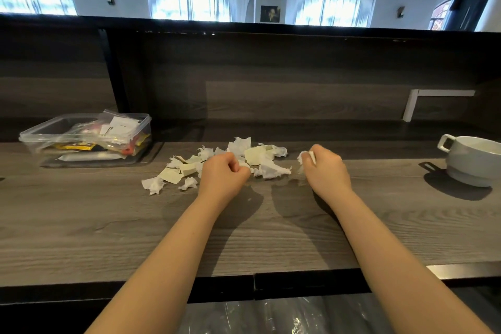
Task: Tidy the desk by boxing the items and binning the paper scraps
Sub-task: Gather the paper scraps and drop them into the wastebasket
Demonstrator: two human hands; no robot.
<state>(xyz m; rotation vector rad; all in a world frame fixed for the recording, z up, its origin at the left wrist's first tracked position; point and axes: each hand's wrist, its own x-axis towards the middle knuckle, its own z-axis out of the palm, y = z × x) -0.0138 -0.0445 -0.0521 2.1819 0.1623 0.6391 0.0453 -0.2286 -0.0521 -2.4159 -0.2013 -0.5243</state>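
Note:
White and cream paper scraps (254,156) lie in a loose heap on the grey wood desk (108,225), stretching from the centre out to the left. My left hand (222,175) rests curled at the near edge of the heap, fingers pinched on a scrap. To the heap's right, my right hand (326,168) is closed around a white scrap (305,156) that shows between the fingers. A clear plastic box (81,135) with packets and cards inside stands open at the left.
A white cup (473,160) with a handle stands at the far right. Below the desk's front edge (254,283) a bin lined with clear plastic (284,314) shows. A dark back panel rises behind the desk.

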